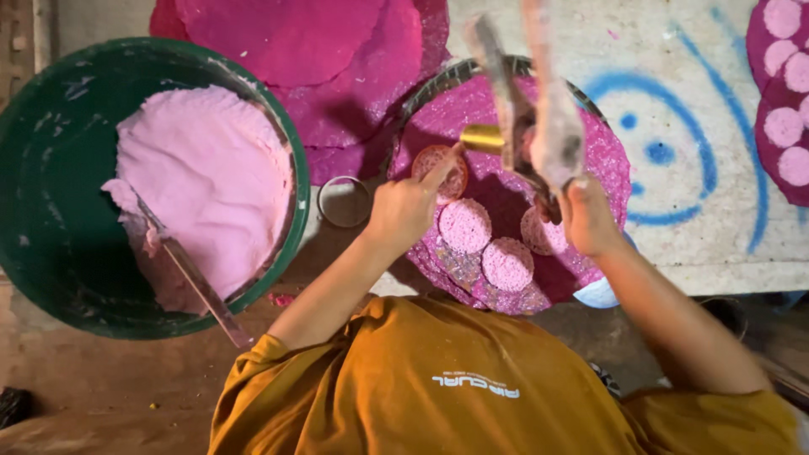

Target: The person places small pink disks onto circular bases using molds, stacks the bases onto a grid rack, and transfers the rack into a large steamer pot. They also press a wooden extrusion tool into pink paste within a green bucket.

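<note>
My left hand (404,206) reaches over a round tray (438,80) covered with a magenta sheet, its fingertips pinching a small round mould (436,164) filled with pinkish paste. My right hand (586,217) grips a long two-armed metal tool (539,109) smeared with pink, raised above the tray. A brass cylinder (482,137) on the tool sits just beside the mould. Three pale pink pressed discs (465,226) lie on the sheet below my hands.
A big green tub (50,152) at the left holds pink dough (211,168) with a flat blade (198,282) resting in it. A metal ring (344,202) lies between tub and tray. Magenta sheets (312,42) lie beyond; more discs (784,126) at the right.
</note>
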